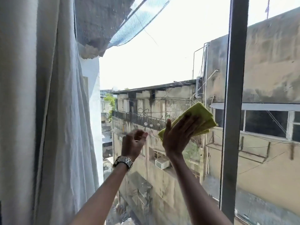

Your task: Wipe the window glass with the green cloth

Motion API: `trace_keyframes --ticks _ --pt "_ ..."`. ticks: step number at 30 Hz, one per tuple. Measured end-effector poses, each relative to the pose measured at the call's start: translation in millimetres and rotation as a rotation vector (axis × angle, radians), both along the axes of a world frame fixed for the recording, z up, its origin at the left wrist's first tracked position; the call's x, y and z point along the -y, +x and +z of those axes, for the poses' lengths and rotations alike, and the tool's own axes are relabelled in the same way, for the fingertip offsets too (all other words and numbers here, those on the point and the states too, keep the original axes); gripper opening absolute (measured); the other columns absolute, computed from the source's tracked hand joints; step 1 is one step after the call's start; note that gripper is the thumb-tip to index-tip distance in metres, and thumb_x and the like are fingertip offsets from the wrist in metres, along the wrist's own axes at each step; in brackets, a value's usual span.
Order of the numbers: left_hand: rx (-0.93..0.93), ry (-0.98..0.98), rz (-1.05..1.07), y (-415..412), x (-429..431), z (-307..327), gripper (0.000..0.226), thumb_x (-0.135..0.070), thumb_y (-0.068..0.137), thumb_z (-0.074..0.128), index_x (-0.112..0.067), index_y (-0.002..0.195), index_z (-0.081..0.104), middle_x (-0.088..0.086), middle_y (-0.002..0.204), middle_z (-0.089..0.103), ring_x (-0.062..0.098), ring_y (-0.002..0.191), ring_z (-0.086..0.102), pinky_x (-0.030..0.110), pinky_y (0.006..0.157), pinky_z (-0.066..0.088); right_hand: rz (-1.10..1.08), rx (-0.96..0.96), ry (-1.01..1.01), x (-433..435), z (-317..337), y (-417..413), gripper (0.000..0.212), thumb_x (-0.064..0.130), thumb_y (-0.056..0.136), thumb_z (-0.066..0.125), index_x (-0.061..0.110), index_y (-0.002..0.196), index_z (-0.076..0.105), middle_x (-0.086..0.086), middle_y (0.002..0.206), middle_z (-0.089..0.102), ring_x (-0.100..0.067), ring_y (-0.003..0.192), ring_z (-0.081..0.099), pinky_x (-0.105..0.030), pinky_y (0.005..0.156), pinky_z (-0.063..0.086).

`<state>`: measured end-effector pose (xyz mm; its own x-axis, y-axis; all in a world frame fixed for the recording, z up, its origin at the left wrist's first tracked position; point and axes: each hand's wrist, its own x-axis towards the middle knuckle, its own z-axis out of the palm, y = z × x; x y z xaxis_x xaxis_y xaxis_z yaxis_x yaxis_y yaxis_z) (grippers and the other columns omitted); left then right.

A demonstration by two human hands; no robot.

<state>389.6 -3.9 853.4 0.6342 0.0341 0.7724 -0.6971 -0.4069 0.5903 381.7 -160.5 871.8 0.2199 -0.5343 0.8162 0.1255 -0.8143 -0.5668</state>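
Note:
The window glass [162,65] fills the middle of the view, with buildings and sky behind it. A folded green cloth [201,116] lies flat against the pane at centre right. My right hand [180,133] presses on it with the palm and spread fingers. My left hand [134,142], with a metal watch on its wrist, is raised just left of the right one, fingers loosely curled and holding nothing. It is apart from the cloth.
A white curtain [48,111] hangs along the left side of the pane. A grey vertical window frame bar [233,111] stands right of the cloth, with another pane [272,78] beyond it.

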Motion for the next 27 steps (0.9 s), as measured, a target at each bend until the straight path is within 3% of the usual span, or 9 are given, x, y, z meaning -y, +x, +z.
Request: trace_keyframes --ticks 3,7,9,13,15,21,27 --pt "0.126 -0.059 0.220 37 -41 16 0.026 -0.030 0.099 0.054 -0.007 0.106 0.065 0.012 0.101 0.075 0.028 0.091 0.072 0.032 0.078 0.057 -0.088 0.099 -0.011 0 0 15 0.086 0.052 0.100 0.059 -0.006 0.155 0.026 -0.033 0.162 0.020 -0.044 0.154 0.010 -0.043 0.130 -0.005" --pt "0.241 0.207 0.416 92 -65 41 0.055 -0.031 0.099 0.034 0.003 0.140 0.047 0.023 0.147 0.051 0.038 0.138 0.048 0.047 0.115 0.041 -0.180 0.164 0.020 4 0 41 0.084 0.053 0.097 0.062 -0.006 0.151 0.034 -0.035 0.160 0.024 -0.048 0.153 0.014 -0.054 0.128 0.008" --pt "0.325 0.314 0.488 116 -71 44 0.058 -0.030 0.101 0.031 -0.002 0.151 0.036 0.020 0.161 0.034 0.036 0.152 0.030 0.053 0.125 0.027 -0.254 0.150 -0.015 6 0 51 0.087 0.058 0.100 0.053 -0.005 0.155 0.028 -0.036 0.161 0.021 -0.050 0.152 0.013 -0.059 0.127 0.011" --pt "0.376 0.366 0.531 160 -85 30 0.070 -0.053 0.100 -0.001 -0.021 0.159 0.016 0.011 0.170 0.007 0.024 0.159 0.004 0.055 0.129 0.005 -0.356 0.091 -0.161 6 15 65 0.089 0.067 0.103 0.031 0.000 0.159 0.016 -0.036 0.162 0.014 -0.052 0.152 0.007 -0.061 0.127 0.006" --pt "0.420 0.320 0.530 178 -87 24 0.065 -0.051 0.101 0.003 -0.024 0.159 0.014 0.011 0.170 0.007 0.020 0.159 0.000 0.057 0.128 0.006 -0.379 0.113 -0.226 -1 35 74 0.091 0.069 0.102 0.029 -0.001 0.159 0.016 -0.035 0.163 0.013 -0.051 0.153 0.006 -0.058 0.127 0.000" --pt "0.593 0.208 0.443 209 -95 14 0.060 -0.035 0.103 0.017 -0.017 0.160 0.007 0.004 0.170 0.011 0.021 0.158 0.012 0.055 0.129 0.008 -0.317 0.189 -0.423 -73 86 113 0.092 0.067 0.101 0.037 -0.006 0.156 0.024 -0.031 0.163 0.021 -0.045 0.153 0.014 -0.054 0.129 0.005" --pt "0.612 0.172 0.438 206 -94 14 0.060 -0.030 0.103 0.022 -0.011 0.159 0.015 0.004 0.169 0.014 0.022 0.158 0.015 0.056 0.128 0.012 -0.296 -0.001 -0.747 -56 -5 101 0.091 0.067 0.100 0.032 -0.003 0.157 0.021 -0.024 0.166 0.017 -0.037 0.156 0.012 -0.047 0.130 0.004"
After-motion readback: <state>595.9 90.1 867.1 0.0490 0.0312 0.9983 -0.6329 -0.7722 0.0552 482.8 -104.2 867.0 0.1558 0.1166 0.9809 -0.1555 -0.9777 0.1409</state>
